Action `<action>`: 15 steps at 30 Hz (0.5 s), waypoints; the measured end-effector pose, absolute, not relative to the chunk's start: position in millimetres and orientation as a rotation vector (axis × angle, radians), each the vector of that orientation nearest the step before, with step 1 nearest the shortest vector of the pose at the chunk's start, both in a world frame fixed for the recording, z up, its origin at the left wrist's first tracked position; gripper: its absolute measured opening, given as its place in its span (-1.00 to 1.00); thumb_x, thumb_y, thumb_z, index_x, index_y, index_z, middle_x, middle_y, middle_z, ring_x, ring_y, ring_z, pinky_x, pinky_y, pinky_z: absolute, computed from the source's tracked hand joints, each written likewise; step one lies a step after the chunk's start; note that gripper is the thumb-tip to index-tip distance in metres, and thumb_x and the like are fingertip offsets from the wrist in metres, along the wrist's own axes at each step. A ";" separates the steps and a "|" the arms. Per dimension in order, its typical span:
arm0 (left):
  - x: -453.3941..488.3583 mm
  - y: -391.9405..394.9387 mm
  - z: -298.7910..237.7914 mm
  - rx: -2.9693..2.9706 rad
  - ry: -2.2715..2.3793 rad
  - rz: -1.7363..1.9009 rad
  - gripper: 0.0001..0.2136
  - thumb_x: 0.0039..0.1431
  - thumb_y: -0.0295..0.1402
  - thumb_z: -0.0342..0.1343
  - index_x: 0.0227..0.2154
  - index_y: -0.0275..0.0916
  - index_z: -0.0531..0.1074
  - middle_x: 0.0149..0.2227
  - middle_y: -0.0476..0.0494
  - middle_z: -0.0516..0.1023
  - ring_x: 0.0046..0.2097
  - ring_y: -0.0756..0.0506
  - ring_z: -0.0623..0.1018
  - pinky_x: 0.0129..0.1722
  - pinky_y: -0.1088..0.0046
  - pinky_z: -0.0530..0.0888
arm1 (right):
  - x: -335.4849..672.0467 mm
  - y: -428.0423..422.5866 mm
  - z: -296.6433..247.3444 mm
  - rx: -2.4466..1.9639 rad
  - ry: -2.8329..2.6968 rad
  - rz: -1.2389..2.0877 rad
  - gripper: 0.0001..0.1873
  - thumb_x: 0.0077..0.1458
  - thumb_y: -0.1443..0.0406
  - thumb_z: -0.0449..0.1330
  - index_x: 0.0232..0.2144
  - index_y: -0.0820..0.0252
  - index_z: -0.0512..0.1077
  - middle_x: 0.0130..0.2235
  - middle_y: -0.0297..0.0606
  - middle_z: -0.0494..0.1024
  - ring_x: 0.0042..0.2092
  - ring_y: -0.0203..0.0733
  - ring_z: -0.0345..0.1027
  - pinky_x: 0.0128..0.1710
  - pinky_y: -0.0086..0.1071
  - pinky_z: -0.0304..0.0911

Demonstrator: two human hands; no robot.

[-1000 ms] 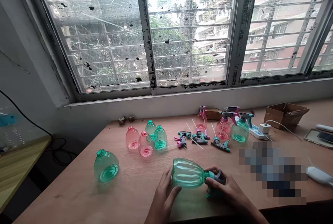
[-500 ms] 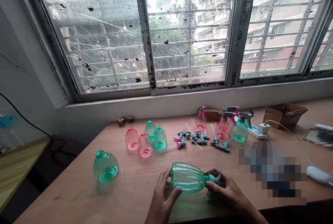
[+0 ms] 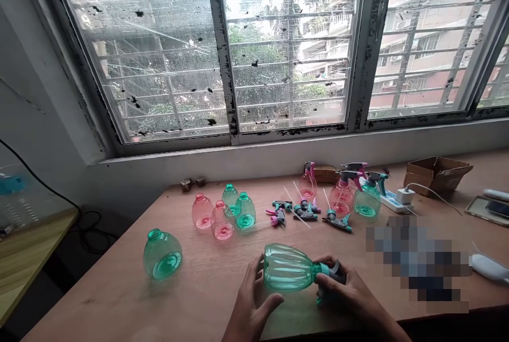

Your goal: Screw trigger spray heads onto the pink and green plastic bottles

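A green ribbed spray bottle [image 3: 288,268] lies on its side in the air above the front of the table, its base to the left. My right hand [image 3: 344,283] is closed around its grey and teal spray head [image 3: 332,273] at the neck. Around the base my left hand [image 3: 254,291] curves in a C shape, fingers behind the base edge and thumb apart below it. Whether those fingertips touch the plastic is hidden. Farther left, a green bottle without a head [image 3: 163,257] rests tilted on the table.
Open pink bottles [image 3: 222,222] and green bottles [image 3: 245,212] stand mid-table. Several loose spray heads [image 3: 304,212] with tubes lie right of them. Behind are headed bottles [image 3: 366,201], a power strip [image 3: 392,201] and a cardboard box [image 3: 435,175]. A blurred patch [image 3: 417,257] covers something at right.
My left thumb has come away from the bottle and the left fingers have loosened. The bottle's base end has risen slightly. My right hand keeps its grip on the spray head.
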State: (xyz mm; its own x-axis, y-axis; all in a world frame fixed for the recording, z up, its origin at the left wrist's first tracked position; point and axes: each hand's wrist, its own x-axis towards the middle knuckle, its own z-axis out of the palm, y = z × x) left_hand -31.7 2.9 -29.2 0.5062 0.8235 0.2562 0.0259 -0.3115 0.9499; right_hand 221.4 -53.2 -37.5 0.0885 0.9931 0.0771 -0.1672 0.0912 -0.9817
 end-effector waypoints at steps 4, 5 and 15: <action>-30.5 1.3 -25.2 1.693 0.752 0.971 -0.40 0.22 -0.04 0.16 0.25 -0.15 0.21 0.23 -0.31 0.33 0.20 -0.33 0.42 0.17 0.14 0.42 | 219.9 -54.2 -36.3 -1.065 -1.073 1.156 -0.50 -0.08 0.01 0.42 -0.20 0.20 0.45 -0.50 -0.32 0.56 -0.46 -0.11 0.49 -0.44 -0.31 0.43; -30.8 1.2 -25.3 1.712 0.765 0.963 -0.42 0.23 -0.07 0.16 0.25 -0.14 0.21 0.24 -0.30 0.32 0.21 -0.32 0.41 0.18 0.14 0.42 | 219.8 -54.0 -36.2 -1.065 -1.065 1.155 -0.50 -0.08 0.01 0.42 -0.20 0.20 0.45 -0.50 -0.32 0.55 -0.46 -0.11 0.49 -0.44 -0.30 0.43; -34.4 4.4 -38.2 1.886 0.741 0.896 -0.32 0.28 -0.21 0.14 0.37 -0.03 -0.03 0.39 -0.20 0.10 0.38 -0.28 0.14 0.36 0.08 0.13 | 219.3 -52.6 -36.7 -1.009 -0.955 1.174 -0.51 -0.09 0.04 0.44 -0.21 0.22 0.44 -0.50 -0.34 0.54 -0.48 -0.12 0.49 -0.44 -0.28 0.44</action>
